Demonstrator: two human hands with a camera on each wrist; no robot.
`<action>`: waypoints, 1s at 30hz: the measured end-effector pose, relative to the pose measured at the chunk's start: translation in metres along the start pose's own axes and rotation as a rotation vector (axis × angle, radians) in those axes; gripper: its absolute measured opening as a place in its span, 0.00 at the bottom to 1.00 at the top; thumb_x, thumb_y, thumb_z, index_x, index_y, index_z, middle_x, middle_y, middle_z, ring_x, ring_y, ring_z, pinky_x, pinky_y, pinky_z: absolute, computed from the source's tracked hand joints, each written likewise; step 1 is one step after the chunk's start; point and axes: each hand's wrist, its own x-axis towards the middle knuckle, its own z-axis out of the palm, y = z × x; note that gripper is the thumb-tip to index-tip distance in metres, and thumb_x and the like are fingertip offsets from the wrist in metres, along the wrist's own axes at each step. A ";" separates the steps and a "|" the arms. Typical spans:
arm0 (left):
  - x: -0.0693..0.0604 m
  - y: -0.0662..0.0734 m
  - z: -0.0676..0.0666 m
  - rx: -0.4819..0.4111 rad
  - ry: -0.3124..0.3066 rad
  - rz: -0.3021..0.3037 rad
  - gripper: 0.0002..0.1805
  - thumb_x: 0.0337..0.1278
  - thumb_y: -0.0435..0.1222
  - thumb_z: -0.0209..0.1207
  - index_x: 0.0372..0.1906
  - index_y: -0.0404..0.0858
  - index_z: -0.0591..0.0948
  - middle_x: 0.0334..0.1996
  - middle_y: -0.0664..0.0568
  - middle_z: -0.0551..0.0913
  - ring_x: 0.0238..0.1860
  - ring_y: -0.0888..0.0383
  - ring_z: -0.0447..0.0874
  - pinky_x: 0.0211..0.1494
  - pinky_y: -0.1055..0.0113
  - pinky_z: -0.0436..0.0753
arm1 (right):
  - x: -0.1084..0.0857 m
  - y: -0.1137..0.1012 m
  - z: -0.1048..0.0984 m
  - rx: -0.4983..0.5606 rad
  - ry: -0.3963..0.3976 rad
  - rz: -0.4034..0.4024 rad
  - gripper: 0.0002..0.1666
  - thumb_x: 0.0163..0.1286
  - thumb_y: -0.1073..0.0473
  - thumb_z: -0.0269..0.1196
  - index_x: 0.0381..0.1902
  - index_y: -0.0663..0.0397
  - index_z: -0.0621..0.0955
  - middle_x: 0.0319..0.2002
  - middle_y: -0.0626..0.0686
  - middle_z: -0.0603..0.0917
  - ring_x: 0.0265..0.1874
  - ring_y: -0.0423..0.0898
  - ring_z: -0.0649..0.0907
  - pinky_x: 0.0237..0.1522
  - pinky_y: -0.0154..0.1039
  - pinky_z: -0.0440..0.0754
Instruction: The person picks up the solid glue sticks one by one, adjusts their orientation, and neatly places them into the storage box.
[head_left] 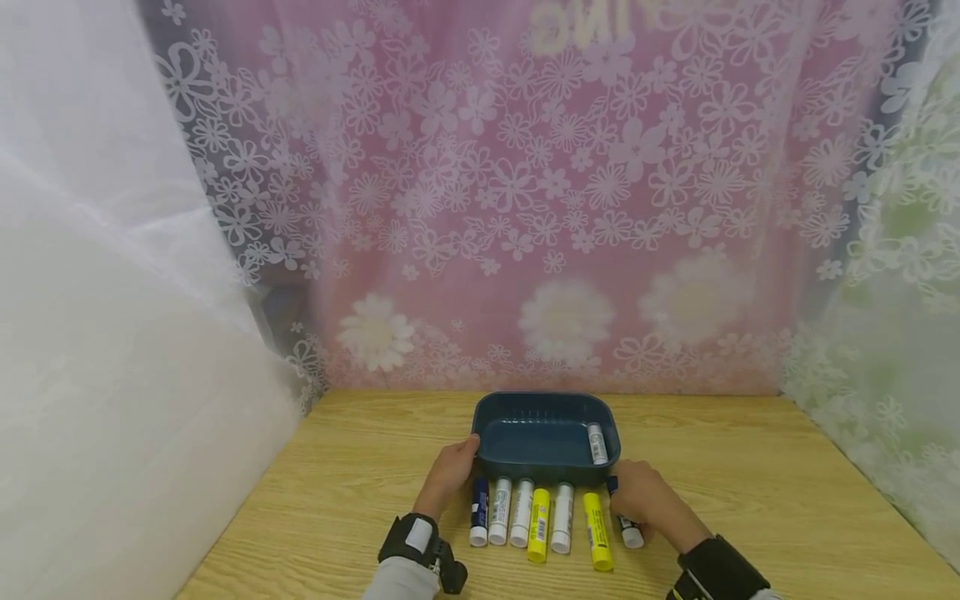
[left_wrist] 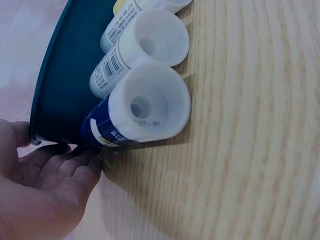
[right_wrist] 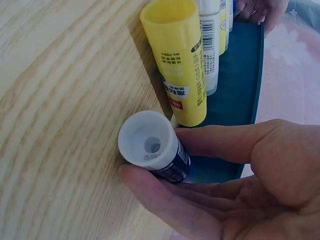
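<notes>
Our left hand (head_left: pixel 452 467) grips the tray (head_left: pixel 540 469) near the far edge of the table (head_left: pixel 360 500), perhaps for steadiness; our right hand (head_left: pixel 637 497) pinches one blue glue stick (right_wrist: pixel 172 167).

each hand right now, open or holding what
Left hand: holding the teal tray by its left side.
Right hand: pinching a navy glue stick.

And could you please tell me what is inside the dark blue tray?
A white glue stick is inside the dark blue tray, at its right end in the head view; nothing else shows there. The near wall's inner face and whatever is under the stick are covered.
</notes>
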 end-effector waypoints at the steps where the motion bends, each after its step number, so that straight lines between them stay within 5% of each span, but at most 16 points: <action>1: 0.000 0.000 0.000 -0.002 0.001 -0.004 0.33 0.80 0.54 0.42 0.69 0.32 0.75 0.69 0.35 0.74 0.71 0.34 0.69 0.71 0.37 0.69 | 0.000 0.000 0.000 0.002 -0.003 0.001 0.16 0.58 0.72 0.65 0.44 0.74 0.76 0.29 0.63 0.77 0.16 0.51 0.84 0.14 0.40 0.84; 12: -0.001 0.001 0.000 -0.004 0.003 0.001 0.33 0.80 0.53 0.41 0.68 0.31 0.75 0.68 0.35 0.75 0.71 0.33 0.70 0.70 0.36 0.70 | 0.000 0.006 -0.004 0.001 -0.002 0.011 0.21 0.57 0.70 0.65 0.48 0.75 0.77 0.29 0.62 0.77 0.16 0.51 0.84 0.15 0.38 0.84; 24: -0.001 -0.001 0.000 0.001 0.029 0.032 0.32 0.80 0.52 0.42 0.66 0.30 0.77 0.66 0.35 0.77 0.69 0.34 0.72 0.69 0.37 0.72 | 0.002 0.011 -0.013 0.019 0.033 -0.002 0.10 0.58 0.69 0.64 0.33 0.72 0.75 0.24 0.61 0.76 0.13 0.50 0.83 0.14 0.38 0.83; 30: 0.000 0.000 0.001 -0.003 0.031 0.037 0.31 0.80 0.51 0.42 0.66 0.30 0.77 0.66 0.35 0.77 0.69 0.35 0.72 0.70 0.37 0.71 | 0.002 0.014 -0.022 0.003 0.029 0.013 0.15 0.60 0.67 0.64 0.39 0.75 0.74 0.24 0.62 0.76 0.13 0.50 0.84 0.14 0.37 0.83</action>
